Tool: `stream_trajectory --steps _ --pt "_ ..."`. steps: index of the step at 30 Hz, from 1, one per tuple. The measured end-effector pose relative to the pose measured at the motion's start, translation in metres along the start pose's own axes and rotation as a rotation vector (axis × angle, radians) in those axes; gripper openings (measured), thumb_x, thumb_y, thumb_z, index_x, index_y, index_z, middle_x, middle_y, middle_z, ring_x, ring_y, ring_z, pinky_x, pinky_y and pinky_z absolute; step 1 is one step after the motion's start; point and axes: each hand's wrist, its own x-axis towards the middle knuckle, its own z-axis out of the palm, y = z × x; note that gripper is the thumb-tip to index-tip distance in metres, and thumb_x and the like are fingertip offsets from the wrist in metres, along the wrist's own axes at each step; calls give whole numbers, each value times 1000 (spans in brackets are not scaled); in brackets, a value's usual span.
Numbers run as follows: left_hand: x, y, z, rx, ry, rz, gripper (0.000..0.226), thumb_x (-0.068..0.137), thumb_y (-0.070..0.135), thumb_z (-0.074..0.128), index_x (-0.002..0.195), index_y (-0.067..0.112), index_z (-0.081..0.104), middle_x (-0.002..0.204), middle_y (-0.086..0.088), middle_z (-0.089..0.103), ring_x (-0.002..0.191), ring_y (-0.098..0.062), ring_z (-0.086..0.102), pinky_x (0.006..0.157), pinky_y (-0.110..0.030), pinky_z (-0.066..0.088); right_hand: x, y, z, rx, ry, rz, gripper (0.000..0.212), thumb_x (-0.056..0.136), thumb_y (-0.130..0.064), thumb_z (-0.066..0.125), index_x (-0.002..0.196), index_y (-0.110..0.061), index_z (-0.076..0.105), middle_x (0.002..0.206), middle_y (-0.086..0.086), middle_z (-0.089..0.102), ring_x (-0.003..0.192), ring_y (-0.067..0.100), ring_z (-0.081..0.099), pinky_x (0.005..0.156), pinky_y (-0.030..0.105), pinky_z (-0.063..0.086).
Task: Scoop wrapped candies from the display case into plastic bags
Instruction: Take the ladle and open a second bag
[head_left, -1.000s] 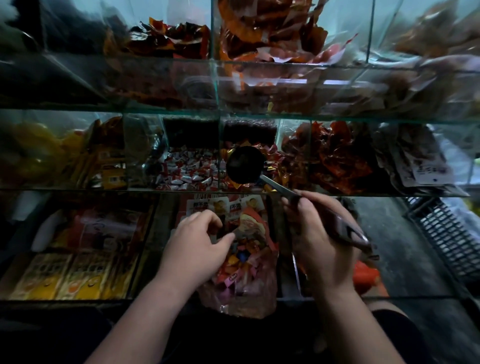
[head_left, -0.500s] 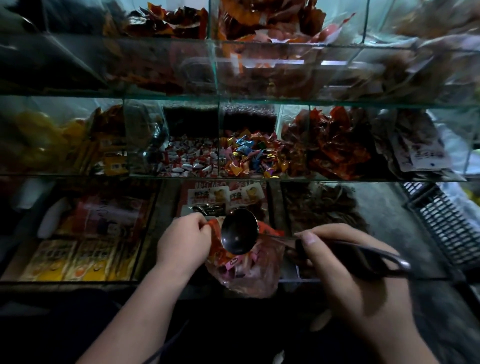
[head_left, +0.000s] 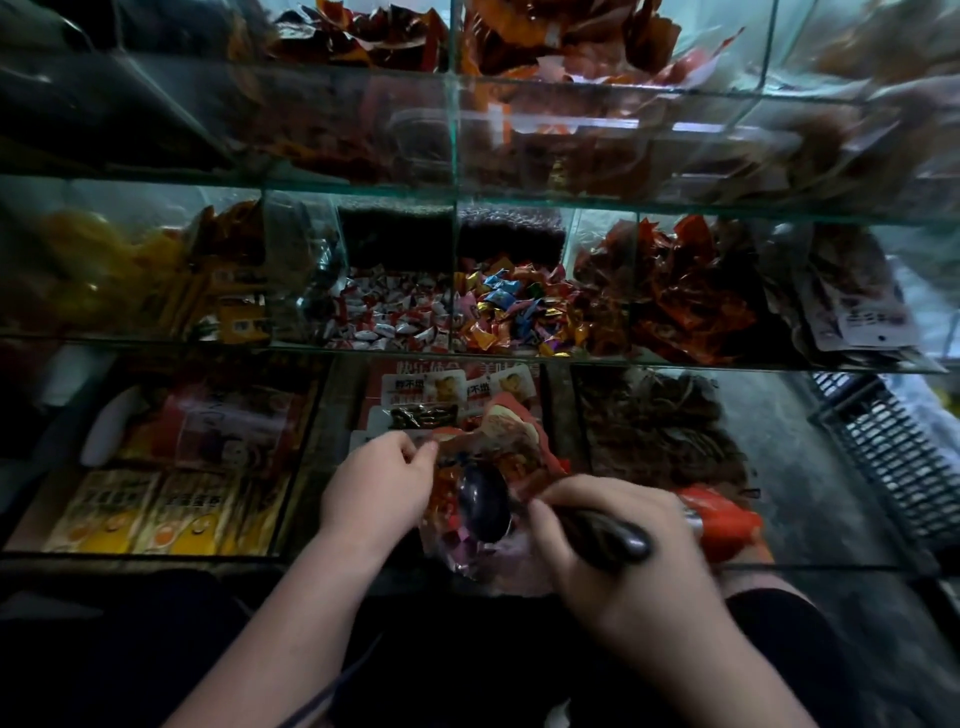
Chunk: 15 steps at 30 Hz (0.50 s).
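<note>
Head view: the left hand (head_left: 379, 483) pinches the near rim of the plastic bag (head_left: 511, 441) between thumb and curled fingers, pulling the mouth up and open so it makes a target. The right hand (head_left: 623, 582) is wrapped around the dark handle of the scoop (head_left: 483, 504), whose bowl sits tipped inside that mouth, most likely to let a load slide down. I cannot tell whether anything is left in the bowl. Some sweets already lie in the clear bottom of the bag.

The bag hangs low at the near side of the display case (head_left: 675, 366), just below the middle shelf where the mixed wrapped candies (head_left: 514, 312) fill their own compartment. That makes the trip between them short. A glass divider separates them from the red-and-white candies (head_left: 384, 312) on the left (an easy wall to knock with a metal bowl). The shelf's front glass lip runs just above the bag, so the scoop has to rise over it. There is open room to the right, before the black crate (head_left: 893, 457).
</note>
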Motion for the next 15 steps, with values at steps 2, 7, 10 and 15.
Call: stream_trajectory --steps 2,7,10,15 --pt "-7 -1 0 36 -36 -11 30 87 55 60 73 28 58 64 10 65 63 -12 61 51 -27 39 6 11 17 -25 -126 5 5 88 -27 69 89 -24 73 90 -14 72 85 5 69 76 32 57" --pt "-20 -9 2 34 -49 31 16 86 37 62 72 30 59 65 11 63 59 -9 59 47 -25 36 20 43 32 -114 -199 144 25 93 -29 70 117 -28 75 109 -8 65 100 14 67 89 34 55" --pt "-23 -8 5 -16 21 79 31 94 37 61 66 27 57 59 10 59 54 -7 56 43 -24 30 10 42 24 -170 -216 152 26 92 -30 70 118 -33 73 106 -10 62 98 13 65 86 32 55" --pt "-30 -3 11 -90 15 123 39 97 38 59 62 23 51 58 6 57 55 -9 55 46 -26 28 -13 21 11 -203 -185 55 27 85 -35 64 111 -35 69 106 -11 63 94 13 65 76 33 57"
